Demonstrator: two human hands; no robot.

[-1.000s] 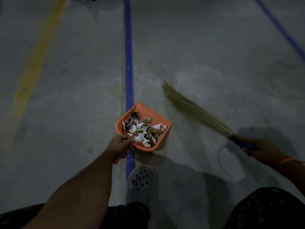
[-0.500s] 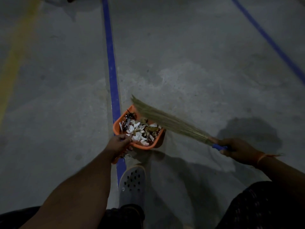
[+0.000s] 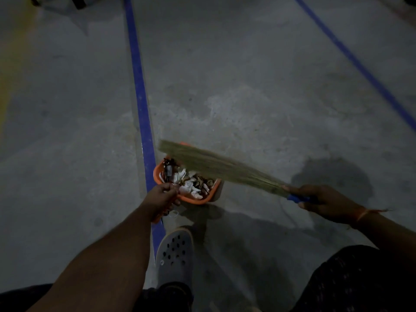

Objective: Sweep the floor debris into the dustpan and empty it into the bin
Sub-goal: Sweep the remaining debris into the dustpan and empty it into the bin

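An orange dustpan (image 3: pixel 198 200) is held above the grey concrete floor, with my left hand (image 3: pixel 162 199) gripping its handle at the near left. It is full of debris (image 3: pixel 190 182): white paper scraps, brown bits and dark pieces. My right hand (image 3: pixel 324 200) grips the blue handle of a grass broom (image 3: pixel 216 164). The bristles lie across the far side of the pan and hide its far rim.
A blue floor line (image 3: pixel 140 102) runs from top centre down past the dustpan. A second blue line (image 3: pixel 358 64) crosses the upper right, and a faint yellow stripe (image 3: pixel 9 70) marks the left. My grey perforated clog (image 3: pixel 174 255) stands just below the pan. A dark object (image 3: pixel 67 1) sits at the top left edge.
The broom has swung left from the open floor on the right until its bristles lie over the dustpan. My left hand has kept the loaded dustpan steady.
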